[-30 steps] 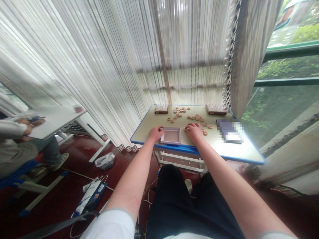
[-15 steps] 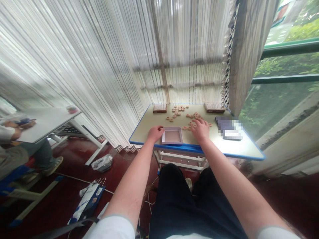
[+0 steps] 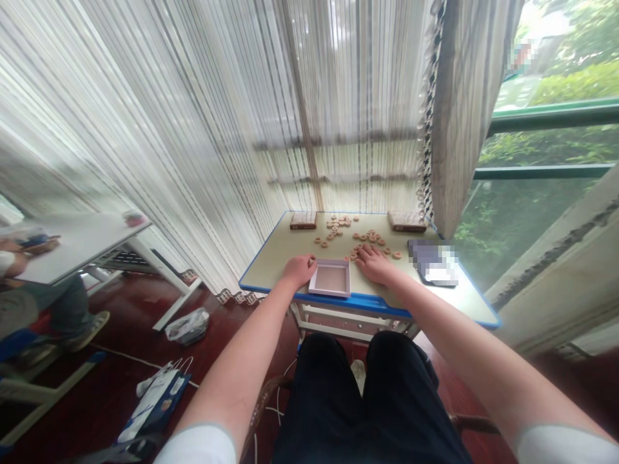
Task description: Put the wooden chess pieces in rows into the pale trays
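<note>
A small square pink tray [image 3: 331,278] lies near the front edge of a blue-rimmed table [image 3: 271,287]. My left hand [image 3: 300,267] is curled against the tray's left side and grips its edge. My right hand [image 3: 374,264] lies flat on the tabletop just right of the tray, fingers spread over a few round wooden pieces [image 3: 370,237]. More of these pieces [image 3: 337,225] are scattered farther back. I cannot tell whether any piece is under my right palm.
Two flat wooden boxes [image 3: 303,220] [image 3: 407,221] lie at the table's back edge against a string curtain. A dark blurred object [image 3: 432,261] lies at the right. Another person sits at a white table [image 3: 72,241] on the left. Bags [image 3: 155,403] lie on the floor.
My right hand reached out over the loose pieces, then drew back toward the tray's right side. My left hand stayed at the tray. The view shifted slightly.
</note>
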Tool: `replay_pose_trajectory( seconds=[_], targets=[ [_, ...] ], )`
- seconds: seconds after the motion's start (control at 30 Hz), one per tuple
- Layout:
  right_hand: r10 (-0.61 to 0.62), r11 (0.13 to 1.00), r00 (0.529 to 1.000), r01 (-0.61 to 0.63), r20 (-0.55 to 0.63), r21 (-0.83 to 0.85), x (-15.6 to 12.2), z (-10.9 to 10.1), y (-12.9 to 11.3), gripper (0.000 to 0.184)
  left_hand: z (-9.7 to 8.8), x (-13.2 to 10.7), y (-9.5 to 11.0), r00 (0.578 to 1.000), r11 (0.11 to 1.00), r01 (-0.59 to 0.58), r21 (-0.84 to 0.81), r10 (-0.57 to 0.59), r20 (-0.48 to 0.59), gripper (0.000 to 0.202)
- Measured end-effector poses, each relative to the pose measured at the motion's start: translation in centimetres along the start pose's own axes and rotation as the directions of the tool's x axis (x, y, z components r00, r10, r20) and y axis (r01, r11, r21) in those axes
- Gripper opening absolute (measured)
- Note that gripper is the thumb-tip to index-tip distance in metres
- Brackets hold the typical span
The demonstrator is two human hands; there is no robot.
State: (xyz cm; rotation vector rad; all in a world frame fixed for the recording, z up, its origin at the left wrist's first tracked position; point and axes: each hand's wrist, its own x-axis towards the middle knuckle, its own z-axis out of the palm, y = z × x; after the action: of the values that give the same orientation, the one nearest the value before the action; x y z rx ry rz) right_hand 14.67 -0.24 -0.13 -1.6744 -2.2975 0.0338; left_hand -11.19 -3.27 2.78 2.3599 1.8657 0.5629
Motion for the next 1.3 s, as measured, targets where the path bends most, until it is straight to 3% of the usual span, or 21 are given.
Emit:
replay_pose_trajectory(
  seconds=[0.17,0.33,0.4,0.47,0.53,0.63,0.7,0.83,0.97,1.07,1.17,1.3],
  targets=[
    [-0.078,0.992,0.993,0.087,-0.093,0.089,1.2,0.4,1.0,0.048,1.0,1.5,2.1,0.996,0.994,-0.089,0.058,0.087,0.029,0.029],
    [0.133,0.939,0.938,-0.016,-0.319,0.344,1.5,-0.8,3.2,0.049,1.2,3.3,3.3,0.982,0.984,-0.169,0.063,0.162,0.099,0.035],
    [0.193,0.937,0.885,-0.038,-0.424,0.348,1.7,-1.9,4.0,0.045,1.0,4.9,3.5,0.992,0.989,-0.123,0.084,0.121,0.022,0.043],
    [0.244,0.953,0.823,-0.105,-0.512,0.285,2.0,-2.6,4.5,0.042,1.1,7.0,3.5,0.989,0.993,-0.044,0.113,0.06,-0.135,0.047],
    [0.264,0.963,0.83,-0.199,-0.491,0.182,2.2,-2.6,4.6,0.039,1.5,9.3,3.4,0.971,0.99,0.003,0.141,0.031,-0.237,0.046],
    [0.261,0.965,0.884,-0.253,-0.388,0.074,2.4,-1.6,4.6,0.037,3.0,12.1,2.9,0.947,0.994,0.055,0.097,-0.021,-0.319,0.047],
    [0.215,0.976,0.918,-0.206,-0.333,0.063,2.6,-0.8,4.5,0.039,4.2,13.1,2.5,0.957,0.999,0.033,0.031,-0.022,-0.289,0.05],
    [0.079,0.982,0.966,-0.032,-0.248,0.186,3.0,-0.3,4.4,0.039,5.8,13.7,1.6,0.986,0.975,-0.132,-0.179,0.11,-0.128,0.042],
    [0.072,0.952,0.955,0.021,-0.287,0.306,3.3,-0.8,4.3,0.035,5.9,13.8,1.2,0.983,0.928,-0.112,-0.356,0.051,-0.176,0.035],
    [0.167,0.927,0.932,-0.037,-0.322,0.374,3.5,-1.1,4.6,0.032,5.5,14.0,1.3,0.966,0.887,0.007,-0.463,-0.126,-0.227,0.03],
    [0.244,0.904,0.933,-0.119,-0.266,0.41,3.6,-1.1,4.7,0.03,4.6,14.6,1.6,0.944,0.871,0.159,-0.465,-0.271,-0.186,0.026],
    [0.279,0.887,0.927,-0.15,-0.249,0.436,3.6,-1.1,4.6,0.027,4.0,15.8,2.2,0.991,0.921,0.073,-0.383,-0.111,-0.077,0.028]
  ],
)
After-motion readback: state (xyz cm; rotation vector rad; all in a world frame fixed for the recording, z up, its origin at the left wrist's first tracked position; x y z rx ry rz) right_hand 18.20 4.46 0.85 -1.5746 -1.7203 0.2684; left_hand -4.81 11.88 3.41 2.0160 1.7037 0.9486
